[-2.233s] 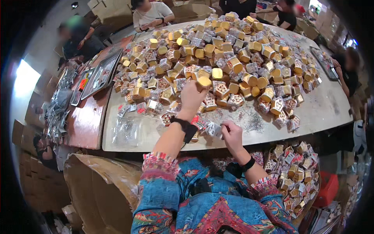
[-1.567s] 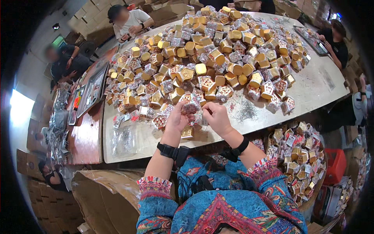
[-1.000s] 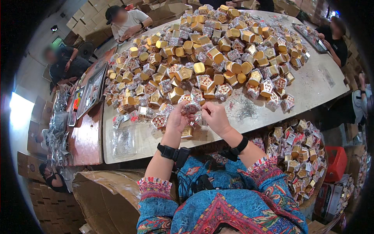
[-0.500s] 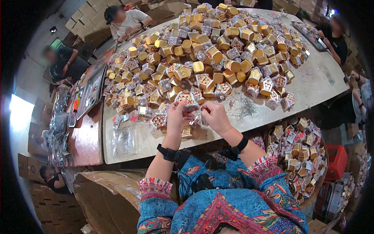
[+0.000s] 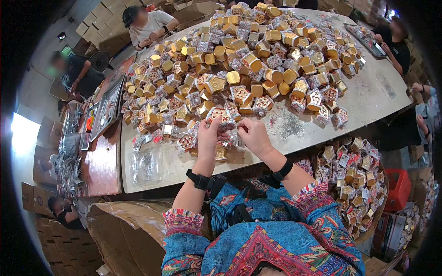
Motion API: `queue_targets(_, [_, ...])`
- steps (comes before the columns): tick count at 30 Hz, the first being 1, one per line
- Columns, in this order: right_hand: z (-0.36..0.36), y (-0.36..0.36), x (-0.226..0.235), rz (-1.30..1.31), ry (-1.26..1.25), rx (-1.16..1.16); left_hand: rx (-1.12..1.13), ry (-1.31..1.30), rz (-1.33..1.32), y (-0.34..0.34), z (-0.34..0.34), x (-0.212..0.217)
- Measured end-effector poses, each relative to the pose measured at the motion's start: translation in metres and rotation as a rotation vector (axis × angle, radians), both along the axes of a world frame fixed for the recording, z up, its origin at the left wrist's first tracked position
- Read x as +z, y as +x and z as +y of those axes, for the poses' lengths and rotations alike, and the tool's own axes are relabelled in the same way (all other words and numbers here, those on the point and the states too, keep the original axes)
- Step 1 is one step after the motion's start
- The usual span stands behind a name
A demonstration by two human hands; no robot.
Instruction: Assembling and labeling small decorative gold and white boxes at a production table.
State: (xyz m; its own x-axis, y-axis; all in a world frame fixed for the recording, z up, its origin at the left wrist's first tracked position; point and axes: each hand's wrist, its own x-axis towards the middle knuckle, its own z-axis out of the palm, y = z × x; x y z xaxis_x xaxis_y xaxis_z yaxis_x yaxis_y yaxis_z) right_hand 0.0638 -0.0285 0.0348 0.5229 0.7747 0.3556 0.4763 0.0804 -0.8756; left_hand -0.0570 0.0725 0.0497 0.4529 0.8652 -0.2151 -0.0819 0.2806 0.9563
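Over the near edge of the table, my left hand [image 5: 209, 138] is closed around a small house-shaped box [image 5: 222, 115], white and red-dotted on top, with what looks like clear wrap about it. Just to its right, the thumb and fingers of my right hand [image 5: 254, 136] are pinched together beside the wrap. Whatever sits in that pinch is too small to make out. Similar gold and glittery house-shaped boxes [image 5: 241, 94] lie heaped right beyond my hands. Below my left hand another gold box [image 5: 221, 153] rests on the table, partly covered.
The pale table [image 5: 294, 147] carries the big heap. A large cardboard box [image 5: 124, 230] stands at lower left; a container of wrapped boxes [image 5: 352, 184] is at right, beside a red crate [image 5: 397, 189]. Metal trays [image 5: 108, 108] lie at left. Several other people sit around.
My right hand has shifted very slightly, its fingers still pinched. My left hand keeps the box in nearly the same place. At left, a co-worker has moved an arm.
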Motion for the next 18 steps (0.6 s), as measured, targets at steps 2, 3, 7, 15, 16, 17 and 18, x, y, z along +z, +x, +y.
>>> queue_targets(2, [0.0001, -0.0004, 0.0001, 0.003, -0.006, 0.002, 0.002, -0.016, 0.026, -0.0010, -0.0004, 0.0011])
queue_targets(3, [0.0002, -0.0008, 0.0001, 0.003, -0.007, 0.002, 0.002, -0.017, 0.026, -0.0010, -0.0011, 0.0008])
queue_targets(7, [0.0004, -0.0014, 0.0007, -0.013, -0.035, -0.010, 0.074, 0.031, 0.048, 0.0018, -0.0046, -0.0004])
queue_targets(15, [0.0016, -0.0035, -0.0006, -0.088, -0.029, -0.022, 0.122, -0.041, 0.116, 0.0020, -0.0023, -0.0023])
queue_targets(16, [0.0018, -0.0044, 0.0001, -0.190, -0.029, -0.034, 0.141, -0.012, 0.126, 0.0025, -0.0022, -0.0037])
queue_targets(17, [0.0021, -0.0056, 0.0008, -0.292, -0.029, -0.046, 0.161, 0.018, 0.137, 0.0023, -0.0023, -0.0051])
queue_targets(18, [0.0020, -0.0046, 0.0004, -0.293, -0.031, -0.049, 0.158, 0.017, 0.136, 0.0040, -0.0036, -0.0038])
